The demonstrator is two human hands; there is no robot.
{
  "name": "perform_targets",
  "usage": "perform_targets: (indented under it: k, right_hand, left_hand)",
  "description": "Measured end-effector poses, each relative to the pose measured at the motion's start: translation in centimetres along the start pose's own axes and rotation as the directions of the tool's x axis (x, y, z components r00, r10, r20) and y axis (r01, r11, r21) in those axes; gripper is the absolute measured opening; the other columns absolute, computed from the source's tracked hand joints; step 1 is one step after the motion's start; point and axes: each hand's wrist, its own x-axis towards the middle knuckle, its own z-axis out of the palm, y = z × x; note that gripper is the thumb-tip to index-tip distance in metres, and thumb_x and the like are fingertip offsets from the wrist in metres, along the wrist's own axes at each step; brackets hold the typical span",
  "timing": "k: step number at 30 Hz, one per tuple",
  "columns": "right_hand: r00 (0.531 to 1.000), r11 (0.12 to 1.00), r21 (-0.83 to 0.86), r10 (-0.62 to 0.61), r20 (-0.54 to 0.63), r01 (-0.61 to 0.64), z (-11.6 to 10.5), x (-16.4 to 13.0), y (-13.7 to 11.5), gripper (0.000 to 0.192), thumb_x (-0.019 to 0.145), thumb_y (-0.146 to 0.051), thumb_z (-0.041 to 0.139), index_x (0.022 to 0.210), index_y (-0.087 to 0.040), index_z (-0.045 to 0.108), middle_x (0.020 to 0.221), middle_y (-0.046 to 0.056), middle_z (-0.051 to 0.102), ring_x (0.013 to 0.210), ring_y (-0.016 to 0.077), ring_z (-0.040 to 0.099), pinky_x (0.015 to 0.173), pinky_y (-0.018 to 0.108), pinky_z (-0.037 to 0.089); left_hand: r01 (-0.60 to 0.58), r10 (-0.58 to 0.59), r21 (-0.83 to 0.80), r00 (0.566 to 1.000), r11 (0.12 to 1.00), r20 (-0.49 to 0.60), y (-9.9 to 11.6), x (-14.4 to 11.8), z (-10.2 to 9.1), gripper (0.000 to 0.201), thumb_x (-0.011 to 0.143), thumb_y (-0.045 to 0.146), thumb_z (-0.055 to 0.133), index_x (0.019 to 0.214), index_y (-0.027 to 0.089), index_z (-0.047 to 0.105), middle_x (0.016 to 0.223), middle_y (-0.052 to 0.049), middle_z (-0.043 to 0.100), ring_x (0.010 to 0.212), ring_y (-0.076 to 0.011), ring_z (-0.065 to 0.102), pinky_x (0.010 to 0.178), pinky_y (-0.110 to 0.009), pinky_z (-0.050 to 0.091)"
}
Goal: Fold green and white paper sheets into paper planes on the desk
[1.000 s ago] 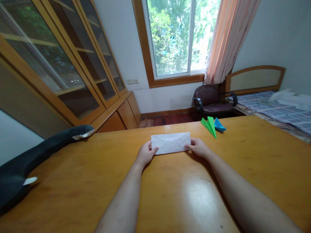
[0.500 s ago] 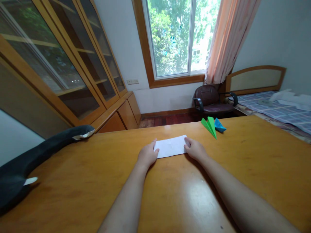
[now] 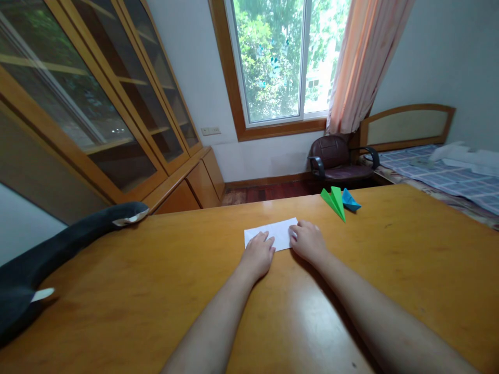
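The folded white paper [image 3: 273, 234], a flat narrow strip, is pressed onto the wooden table [image 3: 117, 291] by the open-palmed left hand [image 3: 258, 255] and right hand [image 3: 307, 242].

The left hand [image 3: 258, 253] and right hand [image 3: 307, 241] cover the near edge of the folded white paper sheet [image 3: 273, 232]. The small blue folded paper [image 3: 351, 200] sits partly behind the green paper plane [image 3: 333, 201].

Two hands, the left hand [image 3: 258, 253] and the right hand [image 3: 307, 241], are pressing on one white paper [image 3: 273, 233]. Two paper planes are sitting on the one tabletop [image 3: 409, 249]: one green plane [image 3: 333, 200] and one blue plane [image 3: 350, 200]. One dark chair [image 3: 338, 160] is standing behind.
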Motion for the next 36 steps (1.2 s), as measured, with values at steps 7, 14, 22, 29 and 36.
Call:
perform_targets:
  k: [7, 14, 22, 29, 36]
  right_hand:
    - [0.916, 0.910, 0.150, -0.398, 0.057, 0.386, 0.7, -0.5, -1.4, 0.025, 0.090, -0.018, 0.047, 0.087, -0.017, 0.072, 0.091, 0.009, 0.067, 0.091, 0.0201, 0.055, 0.082, 0.029, 0.039]
    - [0.861, 0.841, 0.251, -0.506, 0.053, 0.479, 1.2, -0.8, -1.6, 0.028, 0.091, -0.014, 0.046, 0.098, -0.016, 0.073, 0.096, 0.010, 0.068, 0.094, 0.0192, 0.057, 0.087, 0.030, 0.041]
    - [0.830, 0.821, 0.185, -0.557, 0.044, 0.541, 0.8, -1.2, -2.1, 0.033, 0.095, -0.022, 0.042, 0.116, -0.017, 0.067, 0.103, 0.011, 0.066, 0.095, 0.0215, 0.057, 0.087, 0.033, 0.041]
    - [0.904, 0.911, 0.103, -0.411, 0.119, 0.400, 0.1, -1.4, -2.6, 0.033, 0.095, -0.024, 0.040, 0.100, -0.019, 0.073, 0.098, 0.011, 0.067, 0.093, 0.0226, 0.058, 0.081, 0.032, 0.041]
    - [0.982, 0.994, -0.020, -0.106, 0.156, 0.111, 0.1, -1.0, -0.1, 0.030, 0.084, -0.009, 0.044, 0.086, -0.012, 0.074, 0.091, 0.017, 0.067, 0.083, 0.0245, 0.061, 0.075, 0.032, 0.041]
  left_hand:
    - [0.028, -0.029, -0.047, 1.000, 0.999, -0.012, 0.0, 0.2, 0.3, 0.040, 0.095, 0.029, 0.043, 0.130, 0.017, 0.056, 0.145, -0.013, 0.046, 0.135, -0.0283, 0.041, 0.113, -0.044, 0.031]
    - [0.142, -0.140, -0.086, 0.990, 0.986, 0.031, -0.3, 0.5, 0.4, 0.045, 0.095, 0.033, 0.039, 0.136, 0.021, 0.051, 0.151, -0.011, 0.038, 0.140, -0.0311, 0.032, 0.114, -0.050, 0.027]
    - [0.228, -0.227, -0.053, 0.974, 0.972, 0.021, -0.5, 0.6, 0.3, 0.048, 0.093, 0.031, 0.038, 0.139, 0.019, 0.048, 0.153, -0.013, 0.035, 0.141, -0.0334, 0.029, 0.113, -0.052, 0.026]
    - [0.231, -0.231, -0.058, 0.973, 0.971, 0.023, -0.6, 0.6, 0.4, 0.049, 0.093, 0.036, 0.040, 0.139, 0.020, 0.048, 0.153, -0.011, 0.035, 0.141, -0.0320, 0.029, 0.113, -0.049, 0.026]
    - [0.225, -0.224, -0.048, 0.974, 0.973, 0.016, -0.5, 0.5, 0.3, 0.051, 0.093, 0.039, 0.041, 0.139, 0.019, 0.047, 0.153, -0.012, 0.036, 0.141, -0.0326, 0.030, 0.114, -0.049, 0.026]
